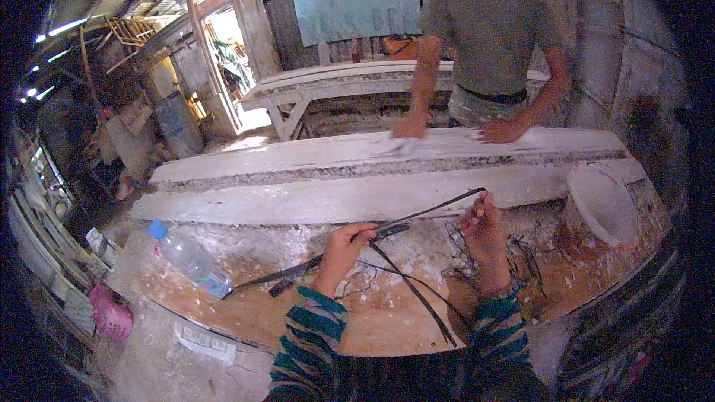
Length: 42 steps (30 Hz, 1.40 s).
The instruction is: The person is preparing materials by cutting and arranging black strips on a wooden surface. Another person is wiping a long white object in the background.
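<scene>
Black strip [441,207] spans the gap between the two hands, above the near side of the desk [369,320]. Left hand [342,257]: fingers pinched on the strip near where several lengths cross. Right hand [485,242]: fingertips closed on its far end, raised a little higher; other fingers curled in.

Handling (judged): very light, thin, flat. The held span runs nearly straight, so probably under slight tension; the loose strips [412,285] below the left hand bend gently, which suggests soft, springy material rather than rigid. Surface may be a bit slick; cannot tell the material. Breakage seems unlikely, twisting or snagging more so.

Grip: pinch flat between thumb and finger, close to the end on the right and just beside the crossing on the left, keeping the span single.

Snag risk: dark tangled threads [530,257] lie beside the right hand. Thicker black piece [294,275] lies left of the left hand. Bottle [186,260] and bucket [605,205] stand apart from the strip.
</scene>
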Available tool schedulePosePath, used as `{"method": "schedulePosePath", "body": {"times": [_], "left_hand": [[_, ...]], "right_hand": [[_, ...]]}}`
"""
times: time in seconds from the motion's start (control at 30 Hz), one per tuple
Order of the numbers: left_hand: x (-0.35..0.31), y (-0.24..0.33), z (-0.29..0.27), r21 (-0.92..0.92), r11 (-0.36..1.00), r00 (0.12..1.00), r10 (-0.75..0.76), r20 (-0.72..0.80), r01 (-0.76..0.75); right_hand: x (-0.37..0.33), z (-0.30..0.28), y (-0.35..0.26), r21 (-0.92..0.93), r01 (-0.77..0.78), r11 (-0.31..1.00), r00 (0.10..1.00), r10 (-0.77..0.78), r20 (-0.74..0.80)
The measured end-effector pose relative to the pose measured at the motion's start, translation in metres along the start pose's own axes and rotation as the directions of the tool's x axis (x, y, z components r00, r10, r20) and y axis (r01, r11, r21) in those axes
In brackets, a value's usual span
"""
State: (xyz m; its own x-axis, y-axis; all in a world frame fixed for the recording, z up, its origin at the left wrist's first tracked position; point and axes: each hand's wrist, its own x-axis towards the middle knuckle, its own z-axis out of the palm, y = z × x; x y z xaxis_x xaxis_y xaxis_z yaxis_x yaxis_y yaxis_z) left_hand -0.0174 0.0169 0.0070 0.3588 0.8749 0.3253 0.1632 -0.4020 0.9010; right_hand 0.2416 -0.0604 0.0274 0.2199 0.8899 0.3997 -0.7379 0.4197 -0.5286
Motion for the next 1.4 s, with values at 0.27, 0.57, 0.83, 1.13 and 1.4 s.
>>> {"method": "schedulePosePath", "body": {"times": [0.27,0.57,0.83,1.13,1.4], "left_hand": [[0.000,-0.001,-0.008,0.343,0.924,0.980,0.196,-0.041,-0.171],[-0.003,-0.002,0.009,0.015,1.000,1.000,-0.007,-0.006,0.007],[-0.018,0.011,0.041,-0.427,0.876,0.972,-0.166,0.168,0.224],[-0.018,0.004,0.048,-0.483,0.819,0.951,-0.265,0.161,0.310],[-0.019,0.010,0.047,-0.359,0.901,0.964,-0.185,0.191,0.244]], "right_hand": [[0.001,0.002,-0.005,0.046,0.118,0.992,0.993,-0.118,-0.004],[-0.004,0.007,0.010,-0.093,0.045,0.995,0.998,-0.042,0.037],[-0.029,0.040,0.058,-0.613,-0.273,0.742,0.952,0.301,-0.059],[-0.030,0.048,0.056,-0.506,-0.327,0.798,0.943,0.314,-0.115],[-0.025,0.039,0.061,-0.667,-0.282,0.690,0.958,0.241,-0.155]]}}
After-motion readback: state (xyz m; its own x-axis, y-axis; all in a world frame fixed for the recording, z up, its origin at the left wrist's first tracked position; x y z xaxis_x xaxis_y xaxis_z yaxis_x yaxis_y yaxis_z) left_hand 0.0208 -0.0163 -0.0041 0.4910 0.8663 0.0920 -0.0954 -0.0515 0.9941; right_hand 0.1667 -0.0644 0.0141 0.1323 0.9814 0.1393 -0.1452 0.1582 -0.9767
